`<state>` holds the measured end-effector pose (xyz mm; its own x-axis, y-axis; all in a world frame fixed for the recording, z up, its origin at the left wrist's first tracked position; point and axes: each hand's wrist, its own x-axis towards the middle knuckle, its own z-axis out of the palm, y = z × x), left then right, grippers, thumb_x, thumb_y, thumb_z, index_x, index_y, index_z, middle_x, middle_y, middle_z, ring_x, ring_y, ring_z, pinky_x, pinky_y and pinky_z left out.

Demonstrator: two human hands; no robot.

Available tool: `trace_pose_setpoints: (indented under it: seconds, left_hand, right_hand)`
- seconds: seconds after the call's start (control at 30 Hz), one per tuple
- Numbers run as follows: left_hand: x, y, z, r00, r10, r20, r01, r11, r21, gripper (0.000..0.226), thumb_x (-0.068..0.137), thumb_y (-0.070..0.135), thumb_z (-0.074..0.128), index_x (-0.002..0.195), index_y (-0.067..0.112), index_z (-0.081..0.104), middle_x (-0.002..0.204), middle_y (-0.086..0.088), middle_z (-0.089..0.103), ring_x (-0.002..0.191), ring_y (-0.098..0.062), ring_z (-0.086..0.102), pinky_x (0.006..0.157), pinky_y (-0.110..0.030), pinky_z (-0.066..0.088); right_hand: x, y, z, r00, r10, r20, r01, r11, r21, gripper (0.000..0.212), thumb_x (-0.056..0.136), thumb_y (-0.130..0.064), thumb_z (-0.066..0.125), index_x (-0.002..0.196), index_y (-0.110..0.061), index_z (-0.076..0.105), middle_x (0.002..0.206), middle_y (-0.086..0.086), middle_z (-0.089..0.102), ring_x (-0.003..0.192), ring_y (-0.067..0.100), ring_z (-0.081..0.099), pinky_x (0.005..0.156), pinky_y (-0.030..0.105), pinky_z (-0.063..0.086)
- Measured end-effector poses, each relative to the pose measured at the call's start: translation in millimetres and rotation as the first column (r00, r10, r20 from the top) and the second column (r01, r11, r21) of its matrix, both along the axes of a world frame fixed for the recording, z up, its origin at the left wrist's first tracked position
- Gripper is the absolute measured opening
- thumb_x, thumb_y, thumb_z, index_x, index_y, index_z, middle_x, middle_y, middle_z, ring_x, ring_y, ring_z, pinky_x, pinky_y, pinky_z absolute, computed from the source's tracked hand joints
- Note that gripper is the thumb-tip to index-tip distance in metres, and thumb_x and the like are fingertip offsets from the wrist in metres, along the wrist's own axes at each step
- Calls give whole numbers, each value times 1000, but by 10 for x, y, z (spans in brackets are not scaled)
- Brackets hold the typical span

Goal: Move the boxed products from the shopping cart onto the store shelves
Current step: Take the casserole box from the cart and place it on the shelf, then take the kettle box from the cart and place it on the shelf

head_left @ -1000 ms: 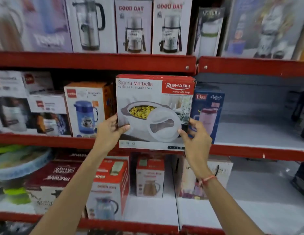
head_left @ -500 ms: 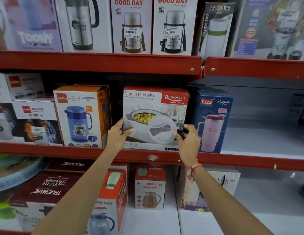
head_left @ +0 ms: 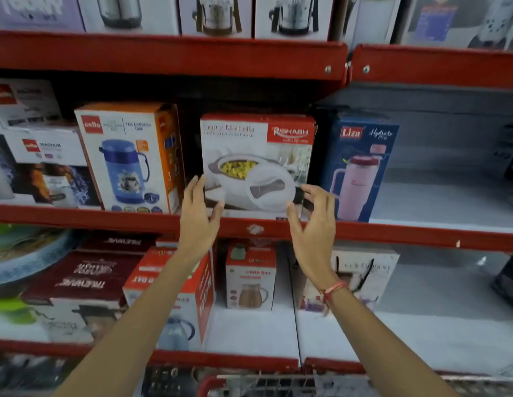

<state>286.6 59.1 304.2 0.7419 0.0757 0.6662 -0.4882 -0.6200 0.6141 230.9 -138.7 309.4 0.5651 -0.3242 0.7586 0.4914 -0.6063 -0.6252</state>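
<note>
I see L hand (head_left: 198, 216) and R hand (head_left: 314, 222) both spread wide, holding nothing, at 7 and 5 o'clock of casserole box (head_left: 256, 164) on middle shelf (head_left: 77, 217)

The casserole box (head_left: 256, 156) had its lower corners covered by the left hand (head_left: 198, 222) and right hand (head_left: 314, 224), and its title print was too smeared to read fully. The flask boxes (head_left: 223, 15) on the top shelf were cut off by the upper edge. The shopping cart (head_left: 278, 385) showed only a blurred red rim and wire grid at the bottom edge. Dark shapes at the far right (head_left: 510, 156) were too blurred to identify.
</note>
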Motion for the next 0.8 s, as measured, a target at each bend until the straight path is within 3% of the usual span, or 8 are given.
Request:
trace_pose_setpoints:
  seconds: [0.13,0.2,0.4,0.47,0.53,0.63,0.73,0.8]
  left_hand:
    - [-485,-61,-359,991,-135,21,136,990,-23,36,96,28,47,130,17,48,133,-1,51,122,-13,49,104,-32,43]
    - [-722,-102,-633,985,-170,-40,169,985,-31,31,97,26,45,125,17,53,125,2,58,114,-13,56,99,-26,46]
    - [-1376,-144,-1805,893,-196,-406,194,980,-45,30,97,18,46,123,7,56,121,-8,63,108,-16,59,92,-25,48]
    - [-1631,-181,-2326,807,-150,-572,150,988,-47,28,94,13,50,119,4,59,113,-15,67,103,-26,63,90,-36,52]
    - [-1896,-197,-2755,667,-67,-742,109,994,9,27,92,12,52,117,4,61,111,-18,68,100,-33,64,89,-40,51]
    - [-2308,-191,-3482,390,53,-919,157,980,123,30,91,15,54,118,4,62,120,-18,65,107,-32,61,93,-41,48]
    - [-2670,-198,-4021,176,64,-982,185,978,97,39,89,16,58,126,6,55,128,-16,60,110,-30,60,92,-34,50]
    - [-2806,-251,-4250,83,56,-995,143,987,67,45,87,15,62,130,5,51,123,-16,63,93,-23,64,68,-17,50]
  right_hand:
    - [-457,34,-366,993,111,38,-112,993,26,19,96,-16,57,114,-11,60,115,0,55,106,14,59,91,29,54]
    - [-654,23,-632,990,139,-18,-138,990,39,15,96,-13,56,109,-8,62,109,-2,56,99,11,61,87,23,54]
    - [-1270,-72,-1845,843,158,-514,-161,986,39,17,98,-19,52,110,-12,61,102,1,63,86,10,61,75,14,51]
    - [-1544,-93,-2396,638,181,-748,-158,982,103,17,97,-19,53,109,-10,61,96,4,67,83,18,64,74,21,53]
    - [-1811,-109,-2878,298,252,-921,-162,964,211,25,98,-15,51,114,1,61,109,18,67,96,35,65,88,41,53]
    - [-2222,-49,-3548,-195,173,-965,-146,968,203,24,97,-19,50,106,-3,65,112,19,62,101,32,60,93,39,46]
    - [-2549,76,-3947,-370,315,-874,121,949,291,11,89,-11,56,85,-3,63,79,11,53,68,20,51,69,34,52]
    - [-2634,173,-4115,-411,323,-853,167,946,278,10,89,-10,53,92,-2,59,78,9,55,60,17,52,52,19,46]
